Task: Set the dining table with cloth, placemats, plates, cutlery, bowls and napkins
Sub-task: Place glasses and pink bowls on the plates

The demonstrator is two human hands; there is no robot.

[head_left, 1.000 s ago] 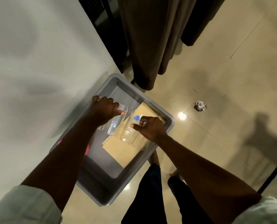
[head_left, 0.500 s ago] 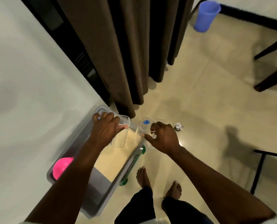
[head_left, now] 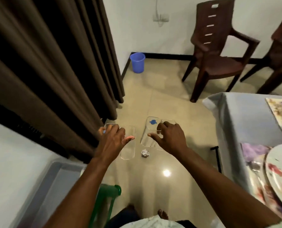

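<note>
**Clear bowls in both hands, dining surface off to the right**

Head view: the person is standing on the tiled floor and holding a clear plastic bowl in each hand, out in front of the body. The left hand (head_left: 111,140) is gripping the left clear bowl (head_left: 128,145) with fingers curled over its far rim and the thumb stretched toward the middle; the bowl is hanging below and to the right of the palm, its long axis running away from the body. The right hand (head_left: 169,137) is pinching the right clear bowl (head_left: 149,135), which carries a blue sticker near its far end; it looks like two nested or side-by-side bowls, though the blur is making that hard to settle. That bowl is lying to the left of and beyond the right palm, also pointing away.

The dining surface (head_left: 245,122), already wearing its grey cloth, is lying to the right of both hands, well apart from the left and nearer the right. A patterned placemat (head_left: 281,112) and a plate (head_left: 281,171) are sitting on it. So the right hand is likely reaching the surface first, and both need to be swinging rightward.

A grey tub (head_left: 54,181) is sitting low at the left. A crumpled paper (head_left: 145,153) is lying on the floor between the two bowls.
</note>
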